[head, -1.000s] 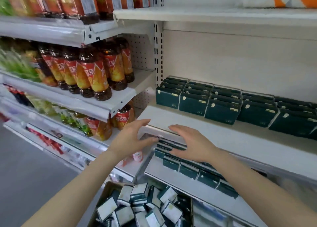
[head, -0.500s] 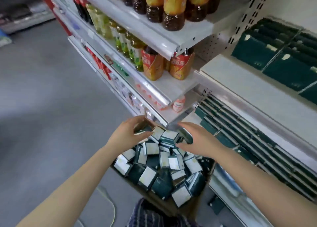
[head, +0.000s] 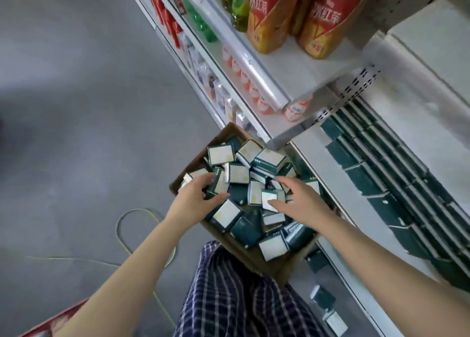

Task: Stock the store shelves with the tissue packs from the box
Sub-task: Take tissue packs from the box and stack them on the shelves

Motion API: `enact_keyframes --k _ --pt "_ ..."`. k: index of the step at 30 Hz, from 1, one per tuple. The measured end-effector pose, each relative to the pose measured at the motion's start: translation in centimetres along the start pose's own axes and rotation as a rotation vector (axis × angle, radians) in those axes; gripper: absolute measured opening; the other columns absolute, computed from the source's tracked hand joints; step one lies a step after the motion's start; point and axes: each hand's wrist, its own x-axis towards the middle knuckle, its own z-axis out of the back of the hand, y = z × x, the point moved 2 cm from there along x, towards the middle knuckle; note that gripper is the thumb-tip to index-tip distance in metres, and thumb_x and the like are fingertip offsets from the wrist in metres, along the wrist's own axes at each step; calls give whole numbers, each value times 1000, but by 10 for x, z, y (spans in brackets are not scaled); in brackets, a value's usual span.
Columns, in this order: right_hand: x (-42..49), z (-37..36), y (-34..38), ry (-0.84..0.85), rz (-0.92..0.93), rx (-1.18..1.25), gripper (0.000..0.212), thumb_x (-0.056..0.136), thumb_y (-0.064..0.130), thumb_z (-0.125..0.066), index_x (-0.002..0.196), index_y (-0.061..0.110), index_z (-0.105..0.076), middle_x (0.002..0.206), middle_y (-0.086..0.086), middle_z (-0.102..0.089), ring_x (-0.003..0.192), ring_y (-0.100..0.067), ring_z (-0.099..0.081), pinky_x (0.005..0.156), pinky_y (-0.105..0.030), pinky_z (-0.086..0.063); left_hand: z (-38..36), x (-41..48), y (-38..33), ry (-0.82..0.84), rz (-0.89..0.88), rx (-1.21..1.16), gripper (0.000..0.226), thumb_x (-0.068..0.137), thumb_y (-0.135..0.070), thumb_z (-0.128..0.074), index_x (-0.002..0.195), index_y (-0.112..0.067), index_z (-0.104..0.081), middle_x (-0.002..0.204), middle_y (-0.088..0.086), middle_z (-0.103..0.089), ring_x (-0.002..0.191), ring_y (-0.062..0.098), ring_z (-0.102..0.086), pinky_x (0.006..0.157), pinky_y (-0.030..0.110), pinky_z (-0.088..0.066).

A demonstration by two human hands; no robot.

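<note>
Lowered since a second ago from the shelf edge into the cardboard box (head: pixel 230 133), both hands now among the loose tissue packs (head: pixel 273 246). At far left, yellow cable (head: pixel 121 221) looped on the grey floor (head: pixel 76 107). Left hand (head: pixel 193 202) at the box's left side, fingers (head: pixel 207 179) and thumb curled round a dark green pack (head: pixel 216 185) standing on edge. Right hand (head: pixel 300 196) near it over the heap, fingers spread wide, thumb touching a white-faced pack (head: pixel 269 198), gripping nothing. Further right, neat rows of packs (head: pixel 376 191) lined up on the lower shelf (head: pixel 309 153).
</note>
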Motion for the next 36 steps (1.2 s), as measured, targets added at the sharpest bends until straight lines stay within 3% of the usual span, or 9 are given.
enact_keyframes --k 4,9,14,17,23,26,29,34,36 --pt "14 -38 -49 33 -177 44 67 87 46 -71 146 26 -44 146 7 -50 130 -14 -50 101 -30 -41 -60 9 30 146 81 -40 79 82 -66 -69 148 -30 -44 144 -9 -55 132 11 -51 106 31 -43" --pt "35 -117 -127 59 -381 117 60 87 39 -73 139 17 -52 136 -1 -59 119 -18 -57 90 -29 -46 -157 30 74 260 199 -92 75 83 -66 -69 146 -32 -45 140 -10 -57 127 13 -54 94 28 -43" --pt "64 -191 -191 -64 -814 548 49 85 44 -74 117 8 -63 118 -11 -66 104 -27 -64 90 -44 -55 -250 54 110 407 326 -152 75 87 -61 -68 149 -28 -43 142 -5 -57 126 14 -54 95 27 -45" --pt "87 -217 -209 -138 -962 838 29 85 44 -74 89 18 -63 109 -9 -67 94 -22 -67 82 -41 -58 -284 76 123 425 379 -196 75 89 -62 -64 150 -26 -41 137 -6 -58 115 11 -55 86 25 -42" --pt "123 -245 -231 -133 -992 1026 53 84 46 -75 119 10 -59 117 -12 -66 97 -25 -68 78 -35 -55 -319 116 131 380 414 -224 68 94 -60 -58 148 -20 -46 120 -7 -58 109 14 -55 88 28 -42" --pt "126 -249 -237 -120 -1016 1107 42 88 36 -74 115 11 -55 114 -16 -65 92 -28 -68 84 -40 -53 -331 123 128 399 435 -217 67 96 -59 -55 147 -15 -47 134 2 -61 115 21 -60 89 31 -47" --pt "120 -251 -242 -148 -1060 1225 36 91 20 -71 119 9 -52 113 -19 -61 85 -31 -68 84 -43 -55 -342 121 125 420 442 -199 63 98 -59 -49 139 -12 -55 128 18 -65 115 35 -63 94 42 -51" --pt "92 -258 -234 -145 -1089 1409 23 91 12 -69 109 10 -54 105 -19 -62 91 -34 -69 95 -47 -54 -347 97 129 444 473 -128 67 97 -66 -44 141 -17 -52 120 3 -66 108 22 -62 75 29 -46" --pt "76 -261 -224 -114 -1086 1469 20 90 9 -68 106 10 -56 108 -21 -62 95 -35 -68 96 -48 -53 -344 85 127 460 525 -180 65 93 -71 -46 129 -19 -60 110 5 -70 97 21 -66 76 32 -54"
